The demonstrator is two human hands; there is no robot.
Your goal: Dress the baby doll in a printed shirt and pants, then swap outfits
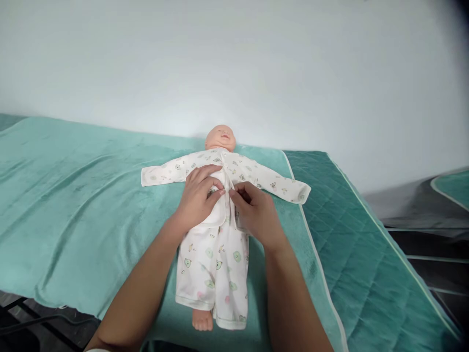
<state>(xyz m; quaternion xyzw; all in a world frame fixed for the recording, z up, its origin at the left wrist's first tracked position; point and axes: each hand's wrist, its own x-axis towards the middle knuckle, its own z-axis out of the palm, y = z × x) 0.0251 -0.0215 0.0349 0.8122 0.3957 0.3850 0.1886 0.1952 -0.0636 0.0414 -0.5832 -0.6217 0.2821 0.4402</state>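
Observation:
A baby doll (220,138) lies on its back, head toward the wall, dressed in a white printed jacket (249,168) and matching trousers (213,261). Both jacket sleeves stretch out to the sides, and one bare foot (202,320) shows below a trouser leg. My left hand (201,196) rests on the jacket's front, thumb and index finger pinching its left front edge. Opposite it, my right hand (256,210) is closed on the other front edge at mid-belly. The jacket's front edges part below my fingers. Whatever small fastener may lie between the fingertips is hidden.
A light green blanket (91,195) lies under the doll, over a darker quilted cover (351,234) that shows at the right. The white wall (234,63) rises right behind the doll's head. Dark metal frame bars (436,259) stand beyond the bed's right edge.

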